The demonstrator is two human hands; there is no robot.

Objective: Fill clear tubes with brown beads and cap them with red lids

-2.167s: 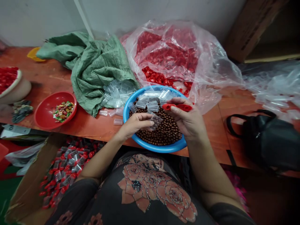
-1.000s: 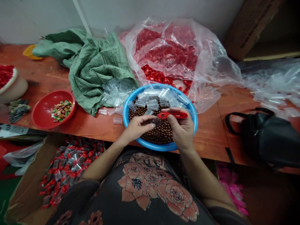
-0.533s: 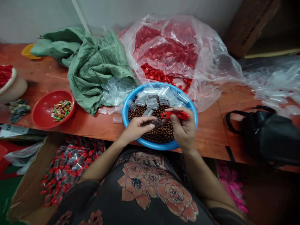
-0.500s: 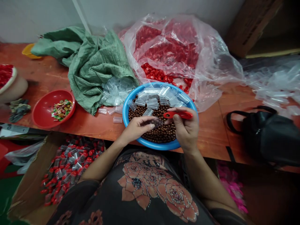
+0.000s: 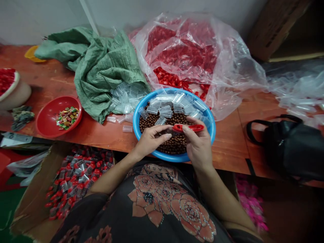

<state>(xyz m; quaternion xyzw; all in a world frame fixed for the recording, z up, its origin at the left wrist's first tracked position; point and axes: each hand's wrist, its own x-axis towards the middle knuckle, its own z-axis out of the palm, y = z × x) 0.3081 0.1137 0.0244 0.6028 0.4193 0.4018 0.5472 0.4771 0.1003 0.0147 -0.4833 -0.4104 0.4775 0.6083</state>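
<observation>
Below and left of the basin (image 5: 136, 122), a box (image 5: 30, 199) holds a big heap of capped tubes (image 5: 81, 173), which I judge to be finished ones. Much seems left: loose sleeves (image 5: 165, 111) lie over the beads (image 5: 174, 148) inside the basin's far half, more sit just left of it, and a bag (image 5: 227, 57) of red caps (image 5: 167, 78) bulges behind it. 1 piece looks partway done, in the 2 hands above the basin.

The left hand (image 5: 153, 137) has thumb and fingers nearly together, pinching a tube (image 5: 173, 133) mostly hidden by them; how full it is I cannot tell. The right hand (image 5: 199, 145) pinches a red cap (image 5: 189, 128) between thumb and fingers, its near end right at the tube; whether it is seated I cannot tell
</observation>
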